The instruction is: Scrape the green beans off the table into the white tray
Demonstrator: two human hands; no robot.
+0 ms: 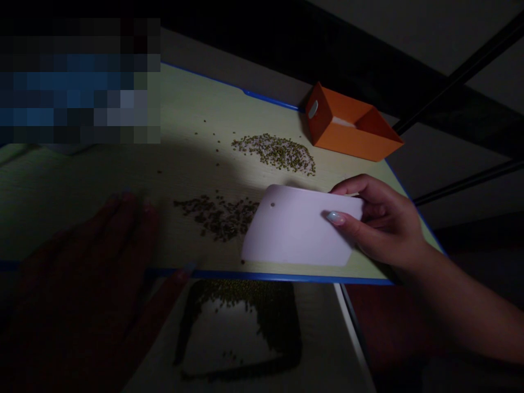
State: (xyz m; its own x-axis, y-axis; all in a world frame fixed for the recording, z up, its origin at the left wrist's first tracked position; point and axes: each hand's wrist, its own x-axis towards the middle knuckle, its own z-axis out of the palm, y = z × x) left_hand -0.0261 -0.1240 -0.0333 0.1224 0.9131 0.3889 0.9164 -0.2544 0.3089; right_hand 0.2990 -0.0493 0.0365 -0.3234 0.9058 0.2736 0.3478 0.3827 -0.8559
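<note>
We pinch the white scraper (301,232) in our right hand (391,229), beside the dark grains (225,218) on the counter (184,103). Our left hand (94,262), thumb spread from fingers, is over the counter's near edge.

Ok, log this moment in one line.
right hand: holds white card; left hand: open, at near edge of tabletop; seeds: two piles on tabletop; orange box: far right corner

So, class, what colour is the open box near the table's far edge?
The open box is orange; it shows best in the head view.
</note>
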